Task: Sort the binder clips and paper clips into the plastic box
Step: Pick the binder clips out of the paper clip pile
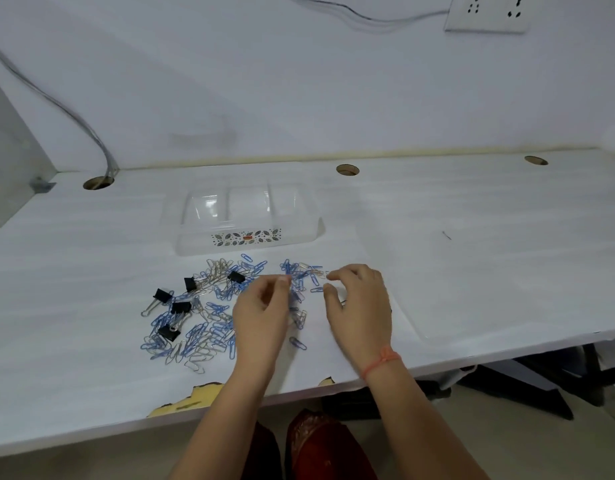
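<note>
A heap of blue and silver paper clips [195, 327] is spread over the white desk, with several black binder clips [163, 295] mixed into its left side. Behind the heap stands the clear plastic box [250, 239]; it has three compartments and a leaf-pattern label on its front wall. My left hand [261, 313] hovers over the middle of the heap, thumb and forefinger pinched together at some blue clips; whether a clip is between them is hidden. Over the right end of the heap, my right hand [359, 306] has its fingers curled and apart, the tips at a silver clip.
A faint clear flat sheet or lid [489, 289] lies on the desk to the right. Three cable holes [347, 169] run along the back edge, with cables entering the left one. The desk's front edge [202, 400] is chipped. A wall socket [489, 12] is at the upper right.
</note>
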